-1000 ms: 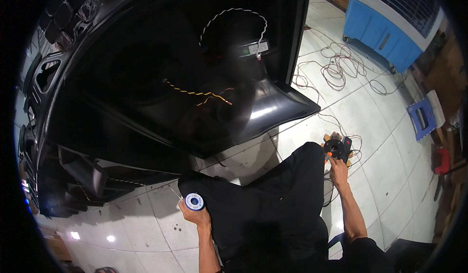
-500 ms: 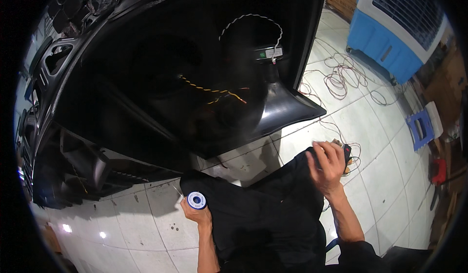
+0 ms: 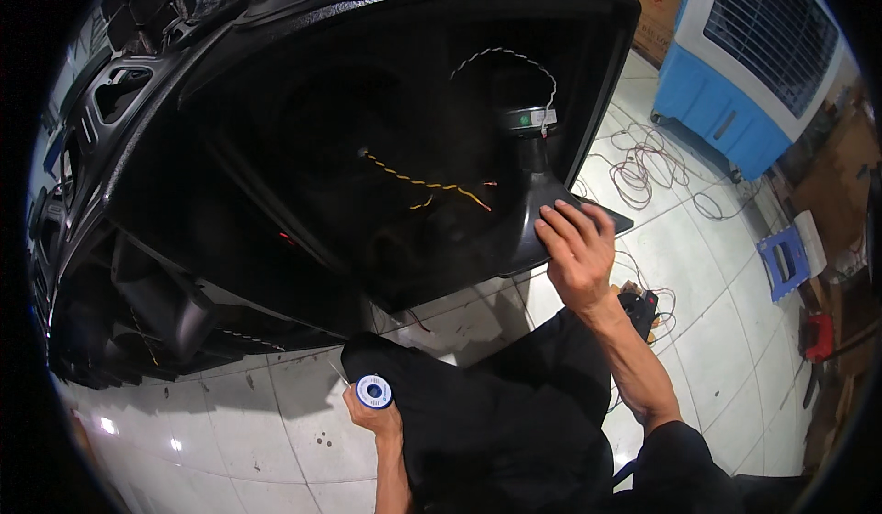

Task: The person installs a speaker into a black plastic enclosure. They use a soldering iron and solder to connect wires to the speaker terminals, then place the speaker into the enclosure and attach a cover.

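Observation:
My left hand (image 3: 372, 417) is closed on a blue-and-white spool of solder (image 3: 374, 391), its wire sticking out beside my black-clad knee. My right hand (image 3: 579, 252) rests with fingers apart on the flared black moulded piece (image 3: 514, 243) at the lower right of a large black panel (image 3: 230, 128). Inside the panel are a twisted yellow-and-black wire (image 3: 413, 181) with split ends, and a module with a white label (image 3: 525, 120) joined to a twisted white wire (image 3: 501, 50).
A blue-and-white cooler (image 3: 735, 82) stands at upper right near cardboard boxes (image 3: 652, 4). Tangled cables (image 3: 643, 174) lie on the white tiles. A blue folding stool (image 3: 781, 261) and red item (image 3: 816, 335) are at right. A black round device (image 3: 640, 307) sits beside my right knee.
My right hand has left the round device by my knee and moved up onto the black moulded piece. The panel sits farther right in view. My left hand still holds the spool.

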{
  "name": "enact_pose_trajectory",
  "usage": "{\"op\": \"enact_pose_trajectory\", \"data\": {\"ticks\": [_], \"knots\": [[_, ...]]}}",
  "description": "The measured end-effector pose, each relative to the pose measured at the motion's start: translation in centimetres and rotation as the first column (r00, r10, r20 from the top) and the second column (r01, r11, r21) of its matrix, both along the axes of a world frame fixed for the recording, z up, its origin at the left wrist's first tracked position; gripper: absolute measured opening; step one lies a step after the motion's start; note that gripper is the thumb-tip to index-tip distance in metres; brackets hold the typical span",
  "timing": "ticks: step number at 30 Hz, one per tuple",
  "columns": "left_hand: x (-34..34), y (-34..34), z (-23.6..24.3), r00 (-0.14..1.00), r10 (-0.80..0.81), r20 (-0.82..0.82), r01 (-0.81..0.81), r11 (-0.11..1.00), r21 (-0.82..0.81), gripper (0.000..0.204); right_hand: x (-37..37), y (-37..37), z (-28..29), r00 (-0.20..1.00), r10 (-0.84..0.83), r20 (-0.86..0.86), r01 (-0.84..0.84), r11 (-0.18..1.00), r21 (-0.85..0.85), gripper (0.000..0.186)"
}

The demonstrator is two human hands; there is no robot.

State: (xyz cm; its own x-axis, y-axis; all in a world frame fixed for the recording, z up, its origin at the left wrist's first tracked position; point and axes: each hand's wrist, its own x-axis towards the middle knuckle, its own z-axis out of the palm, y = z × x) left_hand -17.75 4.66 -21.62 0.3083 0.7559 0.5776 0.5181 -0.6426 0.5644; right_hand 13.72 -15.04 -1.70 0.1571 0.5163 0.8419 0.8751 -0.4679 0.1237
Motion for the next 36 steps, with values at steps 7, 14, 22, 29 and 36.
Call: {"op": "enact_pose_trajectory", "data": {"ticks": [7,14,22,29,36], "knots": [[0.2,0.3,0.2,1.0,-0.02,-0.009,0.021,1.0,0.022,0.019,3.2,-1.0,1.6,0.835,0.39,-0.389,-0.177,0.859,0.48,0.024],[0.4,0.4,0.4,0.999,-0.008,-0.046,0.01,0.999,0.049,0.019,4.7,-1.0,-0.9,0.577,0.708,-0.408,-0.296,0.647,0.703,0.015],[0.6,0.1,0.1,0.998,0.06,-0.02,-0.061,0.997,-0.045,0.023,6.2,-1.6,-3.0,0.384,0.842,-0.378,-0.224,0.483,0.847,0.038],[0.8,0.3,0.1,0.997,0.055,-0.047,-0.054,0.998,0.023,0.026,6.5,-2.1,-3.8,0.389,0.793,-0.469,-0.119,0.548,0.828,0.045],[0.7,0.6,-0.5,0.997,0.063,-0.046,-0.061,0.997,0.043,0.026,6.7,-2.1,-4.1,0.401,0.783,-0.475,-0.132,0.562,0.816,0.024]]}}
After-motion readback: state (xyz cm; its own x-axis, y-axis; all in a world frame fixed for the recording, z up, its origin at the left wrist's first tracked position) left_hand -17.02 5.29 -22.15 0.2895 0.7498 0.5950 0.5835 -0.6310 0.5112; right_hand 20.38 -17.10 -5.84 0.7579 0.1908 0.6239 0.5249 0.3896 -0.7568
